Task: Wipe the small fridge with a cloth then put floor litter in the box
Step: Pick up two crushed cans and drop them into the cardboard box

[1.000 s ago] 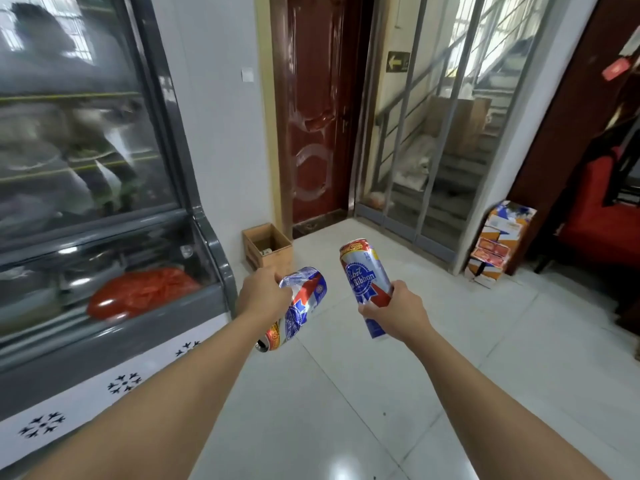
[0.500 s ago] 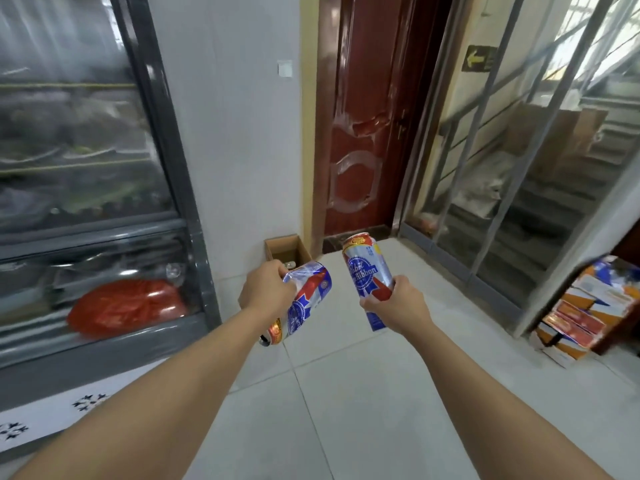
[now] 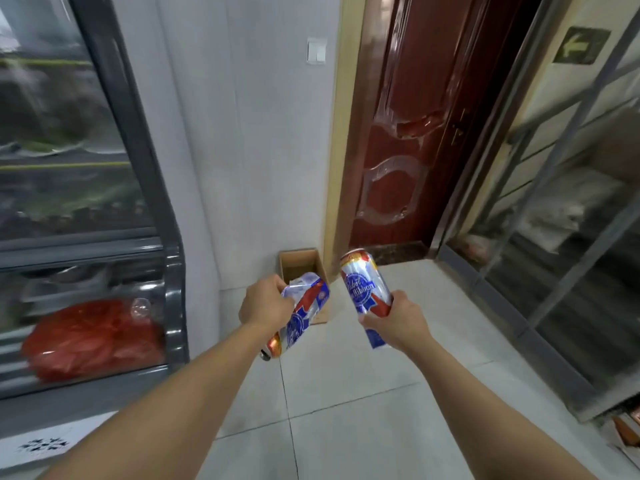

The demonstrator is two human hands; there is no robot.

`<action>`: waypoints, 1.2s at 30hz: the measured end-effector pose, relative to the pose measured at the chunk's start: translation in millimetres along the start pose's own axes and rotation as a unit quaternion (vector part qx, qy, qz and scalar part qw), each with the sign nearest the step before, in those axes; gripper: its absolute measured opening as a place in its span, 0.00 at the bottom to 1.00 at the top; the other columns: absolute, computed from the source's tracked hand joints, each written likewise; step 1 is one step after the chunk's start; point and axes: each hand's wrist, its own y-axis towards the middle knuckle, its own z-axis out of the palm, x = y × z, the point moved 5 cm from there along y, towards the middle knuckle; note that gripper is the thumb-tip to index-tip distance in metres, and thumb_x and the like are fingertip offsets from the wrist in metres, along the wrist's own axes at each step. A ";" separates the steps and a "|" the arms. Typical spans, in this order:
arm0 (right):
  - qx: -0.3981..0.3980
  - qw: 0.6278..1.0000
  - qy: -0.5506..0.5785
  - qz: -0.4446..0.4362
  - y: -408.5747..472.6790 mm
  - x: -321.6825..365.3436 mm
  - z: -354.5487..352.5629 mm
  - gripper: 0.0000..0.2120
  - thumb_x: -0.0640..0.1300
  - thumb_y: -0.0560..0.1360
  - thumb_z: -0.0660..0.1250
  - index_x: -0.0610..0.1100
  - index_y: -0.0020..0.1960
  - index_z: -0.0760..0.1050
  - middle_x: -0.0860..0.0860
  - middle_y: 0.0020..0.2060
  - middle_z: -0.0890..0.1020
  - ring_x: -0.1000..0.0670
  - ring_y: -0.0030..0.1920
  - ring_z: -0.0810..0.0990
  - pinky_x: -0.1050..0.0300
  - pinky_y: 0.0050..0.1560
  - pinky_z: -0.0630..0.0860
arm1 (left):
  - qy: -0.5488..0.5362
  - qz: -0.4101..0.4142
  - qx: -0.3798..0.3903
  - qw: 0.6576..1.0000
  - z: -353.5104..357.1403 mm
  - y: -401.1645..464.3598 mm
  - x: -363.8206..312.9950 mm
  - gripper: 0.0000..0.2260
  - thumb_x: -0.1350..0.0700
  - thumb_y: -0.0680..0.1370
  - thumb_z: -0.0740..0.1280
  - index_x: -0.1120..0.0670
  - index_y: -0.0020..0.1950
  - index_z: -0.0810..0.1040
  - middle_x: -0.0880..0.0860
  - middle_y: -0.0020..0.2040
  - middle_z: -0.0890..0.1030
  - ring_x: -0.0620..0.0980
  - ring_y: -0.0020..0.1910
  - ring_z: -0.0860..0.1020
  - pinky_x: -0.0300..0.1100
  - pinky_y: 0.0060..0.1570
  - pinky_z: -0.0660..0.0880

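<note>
My left hand (image 3: 266,303) grips a crushed blue, white and red beer can (image 3: 302,317), tilted with its top pointing down toward me. My right hand (image 3: 398,322) holds a second, undented beer can (image 3: 363,285) nearly upright. Both cans hover just in front of a small open cardboard box (image 3: 300,265) that stands on the floor against the white wall, beside the door frame. The left can covers part of the box's front. The glass-fronted fridge (image 3: 169,306) stands at the left, with a red bag inside its lower shelf.
A dark red door (image 3: 408,133) stands behind the box. A metal and glass partition (image 3: 554,237) runs along the right, with stairs behind it. Colourful cartons (image 3: 628,431) lie at the lower right edge. Pale floor tiles (image 3: 346,427) spread beneath my arms.
I have come closer to the cardboard box, which now sits right behind the cans. The view has swung left, so the cartons have slid to the right edge. Both hands keep their cans.
</note>
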 end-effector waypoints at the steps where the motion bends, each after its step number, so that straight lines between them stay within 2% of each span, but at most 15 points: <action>1: -0.001 1.000 -0.001 -0.001 19.2 3.8 -3.0 0.31 0.56 0.66 0.74 0.46 0.62 0.65 0.51 0.50 0.75 0.55 0.39 0.73 0.66 0.27 0.66 | 0.007 -0.003 0.003 1.000 7.0 17.1 -6.5 0.01 0.57 0.74 0.67 0.53 0.45 0.76 0.54 0.45 0.82 0.48 0.38 0.75 0.39 0.31 0.67; 4: -0.003 1.000 -0.003 -0.010 74.4 13.7 -10.6 0.31 0.56 0.66 0.74 0.46 0.62 0.65 0.52 0.49 0.73 0.55 0.40 0.73 0.67 0.26 0.63 | 0.009 -0.016 0.005 1.000 27.4 67.7 -23.6 0.02 0.57 0.74 0.67 0.53 0.44 0.75 0.55 0.45 0.82 0.49 0.38 0.75 0.40 0.31 0.67; 7: 0.007 1.000 -0.010 -0.008 129.6 22.4 -14.4 0.32 0.56 0.67 0.74 0.46 0.63 0.64 0.49 0.54 0.76 0.54 0.43 0.73 0.67 0.27 0.64 | 0.013 -0.026 0.008 1.000 45.2 114.8 -38.9 0.05 0.54 0.74 0.67 0.53 0.48 0.76 0.54 0.47 0.82 0.49 0.40 0.77 0.41 0.34 0.72; 11: 0.033 0.999 -0.015 -0.026 208.2 32.6 -12.8 0.32 0.55 0.68 0.74 0.45 0.64 0.64 0.48 0.57 0.76 0.53 0.45 0.74 0.62 0.36 0.70 | 0.005 -0.044 0.000 0.999 69.9 176.7 -53.6 0.07 0.54 0.74 0.68 0.55 0.49 0.77 0.54 0.47 0.82 0.48 0.39 0.77 0.42 0.35 0.73; 16: 0.077 0.995 -0.004 -0.058 312.8 54.2 -8.1 0.34 0.55 0.67 0.75 0.44 0.65 0.64 0.47 0.58 0.77 0.53 0.46 0.74 0.60 0.41 0.72 | -0.008 -0.099 -0.040 0.994 97.4 249.9 -66.8 0.05 0.54 0.74 0.67 0.54 0.44 0.74 0.54 0.43 0.80 0.51 0.40 0.79 0.44 0.38 0.76; 21: 0.120 0.989 -0.017 -0.088 407.7 78.0 -2.9 0.33 0.54 0.67 0.75 0.45 0.64 0.65 0.48 0.56 0.77 0.53 0.45 0.75 0.61 0.40 0.72 | -0.013 -0.150 -0.086 0.985 116.4 313.7 -78.4 0.04 0.56 0.73 0.68 0.55 0.44 0.75 0.54 0.41 0.79 0.52 0.39 0.78 0.42 0.36 0.74; 25: 0.150 0.984 -0.028 -0.095 462.1 87.5 18.1 0.32 0.54 0.67 0.75 0.44 0.64 0.65 0.47 0.56 0.77 0.51 0.45 0.75 0.58 0.45 0.74 | -0.035 -0.191 -0.097 0.976 134.8 348.5 -69.7 0.03 0.58 0.73 0.67 0.55 0.42 0.74 0.53 0.38 0.78 0.49 0.34 0.76 0.41 0.31 0.71; 30: 0.177 0.979 -0.051 -0.086 522.5 96.0 51.9 0.33 0.55 0.67 0.75 0.45 0.64 0.63 0.47 0.56 0.77 0.51 0.47 0.76 0.57 0.46 0.75 | -0.024 -0.229 -0.107 0.967 152.8 399.3 -50.2 0.04 0.56 0.74 0.66 0.57 0.42 0.76 0.54 0.36 0.79 0.49 0.34 0.76 0.41 0.33 0.74; 34: 0.187 0.979 -0.060 -0.058 570.0 104.4 86.8 0.33 0.57 0.69 0.73 0.46 0.65 0.61 0.48 0.57 0.76 0.50 0.51 0.78 0.53 0.49 0.77 | -0.007 -0.242 -0.096 0.965 172.4 453.4 -31.3 0.07 0.53 0.75 0.64 0.56 0.43 0.77 0.50 0.35 0.77 0.43 0.31 0.74 0.36 0.27 0.66; 36: 0.191 0.978 -0.070 -0.046 593.5 108.9 107.7 0.33 0.57 0.69 0.72 0.46 0.65 0.61 0.48 0.57 0.76 0.50 0.50 0.77 0.53 0.49 0.77 | -0.012 -0.248 -0.083 0.965 185.3 483.2 -20.0 0.04 0.53 0.75 0.65 0.53 0.43 0.74 0.48 0.35 0.75 0.42 0.30 0.73 0.34 0.26 0.65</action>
